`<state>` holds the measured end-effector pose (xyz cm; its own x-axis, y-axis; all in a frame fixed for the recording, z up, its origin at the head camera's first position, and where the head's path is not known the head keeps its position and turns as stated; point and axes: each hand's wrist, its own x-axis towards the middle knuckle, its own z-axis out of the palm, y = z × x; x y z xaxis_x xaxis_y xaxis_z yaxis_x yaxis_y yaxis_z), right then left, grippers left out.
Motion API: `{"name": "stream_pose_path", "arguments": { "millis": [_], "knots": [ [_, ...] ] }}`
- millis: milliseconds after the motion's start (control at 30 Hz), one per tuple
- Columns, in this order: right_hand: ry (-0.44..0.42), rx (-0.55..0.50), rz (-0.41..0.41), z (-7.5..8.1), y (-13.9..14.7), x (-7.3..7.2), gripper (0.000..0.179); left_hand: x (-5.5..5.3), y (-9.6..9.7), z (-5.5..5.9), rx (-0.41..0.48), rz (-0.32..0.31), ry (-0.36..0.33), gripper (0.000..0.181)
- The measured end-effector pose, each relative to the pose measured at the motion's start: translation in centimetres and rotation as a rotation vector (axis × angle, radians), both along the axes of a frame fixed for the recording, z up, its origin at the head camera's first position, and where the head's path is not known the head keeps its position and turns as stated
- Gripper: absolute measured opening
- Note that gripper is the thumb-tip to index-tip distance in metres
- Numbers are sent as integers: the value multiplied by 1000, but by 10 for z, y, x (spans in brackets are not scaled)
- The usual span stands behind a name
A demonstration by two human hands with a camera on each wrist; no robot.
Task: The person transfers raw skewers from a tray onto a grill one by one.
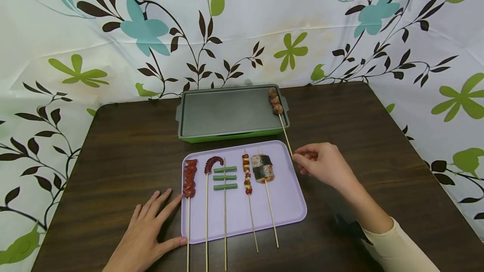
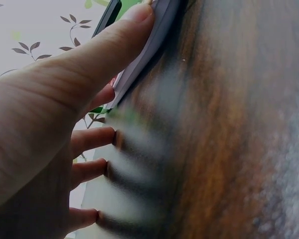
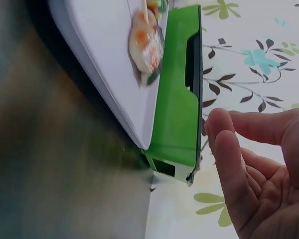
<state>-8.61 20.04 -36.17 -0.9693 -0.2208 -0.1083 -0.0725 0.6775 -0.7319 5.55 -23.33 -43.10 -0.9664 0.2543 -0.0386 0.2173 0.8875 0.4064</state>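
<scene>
A skewer of brown meatballs lies with its meat on the right end of the grey grill plate. My right hand pinches the free end of its stick between thumb and fingers, just beyond the tray's right edge. In the right wrist view that hand shows thumb and fingertips together; the stick is hard to make out there. My left hand lies with fingers spread at the left edge of the lilac tray. Its thumb and index finger touch the tray edge, the other fingertips the table.
On the tray lie several skewers: red meat pieces, an octopus tentacle, green stalks, small red and green pieces, and a seaweed-wrapped piece. Some sticks overhang the front. The grill's green base stands behind the tray, before a patterned cloth.
</scene>
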Motion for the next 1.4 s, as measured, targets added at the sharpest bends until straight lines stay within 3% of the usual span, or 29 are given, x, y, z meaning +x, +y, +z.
{"name": "stream_pose_path", "arguments": {
  "millis": [233,600,933,1400],
  "knots": [
    [-55,-58,10,-15,-3,33,17,0,0,2,-4,0,-11,91],
    [-113,0,170,-43,-26,68,13,-2,2,3,-4,6,-27,91],
    [-105,-19,219,-50,-38,69,17,-1,1,2,-11,5,-10,91],
    [-135,-16,227,-50,-45,67,20,-1,1,0,-11,6,-18,92]
  ]
}}
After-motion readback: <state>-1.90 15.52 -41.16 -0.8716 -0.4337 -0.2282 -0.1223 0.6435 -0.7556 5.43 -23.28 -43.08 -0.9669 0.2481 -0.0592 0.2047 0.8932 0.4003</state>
